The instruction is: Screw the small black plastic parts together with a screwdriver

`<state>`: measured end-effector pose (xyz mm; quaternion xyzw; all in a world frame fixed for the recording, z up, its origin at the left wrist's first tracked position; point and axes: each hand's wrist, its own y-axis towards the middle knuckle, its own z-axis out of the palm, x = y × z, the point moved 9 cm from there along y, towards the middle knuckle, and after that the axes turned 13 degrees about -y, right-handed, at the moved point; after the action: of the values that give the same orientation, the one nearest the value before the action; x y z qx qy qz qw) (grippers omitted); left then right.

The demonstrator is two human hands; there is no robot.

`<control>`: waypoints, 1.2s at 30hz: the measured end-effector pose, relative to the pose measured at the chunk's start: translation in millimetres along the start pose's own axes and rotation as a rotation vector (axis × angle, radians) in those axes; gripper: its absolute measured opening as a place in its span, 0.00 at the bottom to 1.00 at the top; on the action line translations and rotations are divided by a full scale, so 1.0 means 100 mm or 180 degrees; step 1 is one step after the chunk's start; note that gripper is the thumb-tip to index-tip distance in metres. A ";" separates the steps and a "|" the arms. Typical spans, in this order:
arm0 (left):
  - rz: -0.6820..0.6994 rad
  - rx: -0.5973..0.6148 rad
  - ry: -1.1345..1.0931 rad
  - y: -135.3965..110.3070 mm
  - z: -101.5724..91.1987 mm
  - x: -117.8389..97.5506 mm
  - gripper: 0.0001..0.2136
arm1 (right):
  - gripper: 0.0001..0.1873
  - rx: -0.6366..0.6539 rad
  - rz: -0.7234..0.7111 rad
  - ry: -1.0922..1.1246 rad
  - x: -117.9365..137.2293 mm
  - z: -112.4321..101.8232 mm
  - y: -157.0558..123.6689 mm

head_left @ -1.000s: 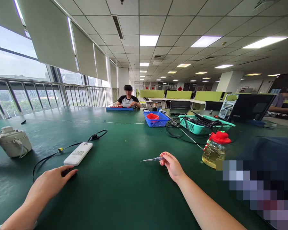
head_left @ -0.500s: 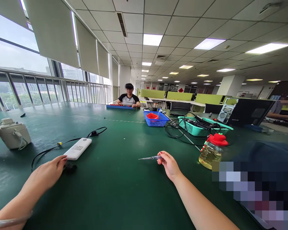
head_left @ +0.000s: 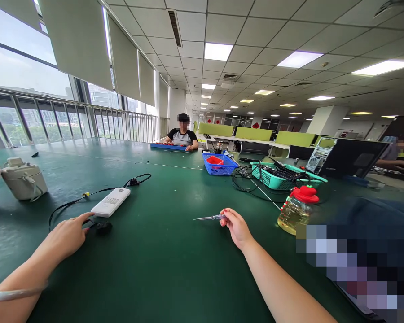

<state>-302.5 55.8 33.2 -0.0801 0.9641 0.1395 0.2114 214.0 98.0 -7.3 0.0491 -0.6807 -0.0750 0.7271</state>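
Observation:
My left hand [head_left: 64, 237] rests low over the table with its index finger stretched out and the thumb apart from it. That fingertip meets the near left corner of a white power bank [head_left: 111, 202], which lies flat with printed text on top. A black plug-like piece [head_left: 103, 228] lies just right of the thumb; its exact kind is unclear. Behind the power bank runs a thin black cord [head_left: 103, 193] with a yellow tag. My right hand [head_left: 235, 226] pinches a slim screwdriver [head_left: 208, 218] with a clear handle, its metal tip pointing left above the table.
On the right stand a red-lidded jar [head_left: 294, 211] of yellow liquid, a teal basket [head_left: 276, 177] of cables and a blue basket [head_left: 220, 166]. A beige flask [head_left: 23, 179] is at the left. A person [head_left: 183, 134] sits at the far side by a blue tray [head_left: 170, 147].
My left index finger has straightened at the power bank's corner, with the thumb now farther from it. My right hand keeps its hold on the screwdriver. The view has shifted slightly.

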 end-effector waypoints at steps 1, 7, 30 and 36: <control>0.0056 -0.0016 -0.0004 0.00 -0.02 -0.02 0.27 | 0.17 -0.0007 0.0003 0.0006 0.00 0.00 0.00; 0.0745 0.0504 -0.0507 -0.03 0.06 -0.17 0.29 | 0.17 -0.0011 0.0017 0.0047 0.01 0.00 -0.01; 0.1025 0.0530 -0.0128 -0.09 0.17 -0.30 0.25 | 0.18 -0.0013 -0.0003 -0.0050 0.03 0.00 0.00; 0.0947 0.0592 -0.0094 -0.08 0.18 -0.28 0.27 | 0.18 0.0035 -0.0021 -0.0062 0.03 0.01 0.00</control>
<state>-268.4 56.3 27.3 0.0855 0.9708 0.0805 0.2090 213.0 97.0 -4.2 0.0547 -0.6879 -0.0742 0.7199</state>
